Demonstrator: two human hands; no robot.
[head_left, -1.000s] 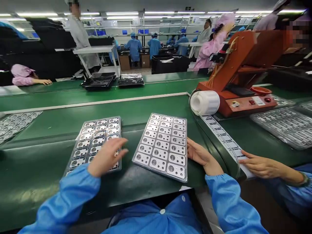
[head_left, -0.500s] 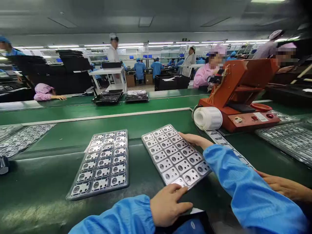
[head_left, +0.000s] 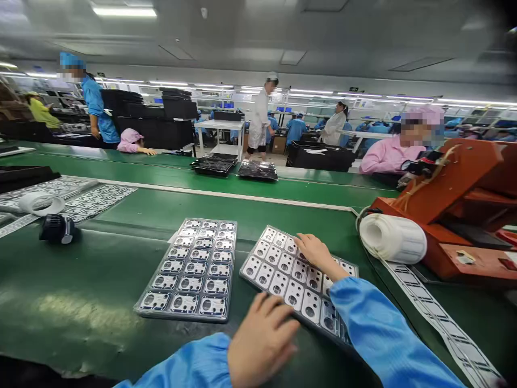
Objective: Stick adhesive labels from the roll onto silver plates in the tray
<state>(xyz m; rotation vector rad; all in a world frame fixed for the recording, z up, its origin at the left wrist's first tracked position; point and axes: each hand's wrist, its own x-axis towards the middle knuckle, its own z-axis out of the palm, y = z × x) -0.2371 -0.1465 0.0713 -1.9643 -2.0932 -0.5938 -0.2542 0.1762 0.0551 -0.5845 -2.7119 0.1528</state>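
Tray of small metal plates [head_left: 283, 269] lies turned at an angle on the green belt [head_left: 100, 280], right in front of the person, with both hands on it. Right hand [head_left: 317, 253] reaches across from a blue sleeve [head_left: 383, 334], palm down, fingers spread flat over the tray's far rows, gripping nothing. Left hand [head_left: 260, 339] comes in from below with loosely curled fingers whose tips rest at the tray's near edge; whether it pinches the edge or only presses on it cannot be told.

Just beside the tray, on its left, a second tray [head_left: 194, 267] with darker parts lies square on the belt, not touching the first. To the right sits a white label roll [head_left: 393, 237], its strip [head_left: 436, 312] running down along the belt's edge, and behind the roll stands an orange machine [head_left: 464, 215]. Far left on the belt are a small black tool [head_left: 57, 228], a tape ring [head_left: 41, 203] and more flat trays [head_left: 92, 196]. Across the line, other workers in pink, blue and white gowns stand or sit at their stations.
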